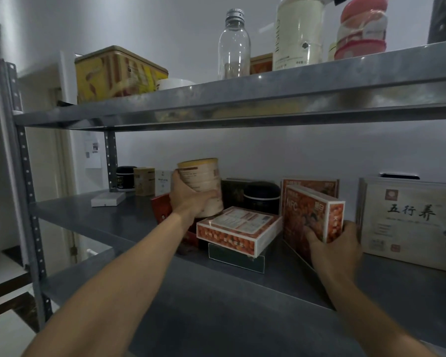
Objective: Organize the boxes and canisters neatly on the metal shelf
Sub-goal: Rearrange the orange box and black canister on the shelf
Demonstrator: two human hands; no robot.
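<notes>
On the middle metal shelf (101, 215), my left hand (187, 199) grips a cream canister with a yellow rim (201, 181), held slightly tilted above the shelf. My right hand (337, 240) holds an orange-and-white box (314, 215) standing upright by its lower corner. A similar orange box (238, 228) lies flat on a dark green box (236, 257) between my hands. A black jar (262, 197) and a dark box (233, 189) stand behind them. A red box (161, 206) is partly hidden behind my left wrist.
At the back left stand a black jar (125, 177), a tan canister (144, 180), a small white box (163, 180) and a flat white box (108, 199). A large cream box (410, 222) stands at right. The top shelf (242, 99) holds a yellow tin (116, 73), bottles and a pink container (362, 27).
</notes>
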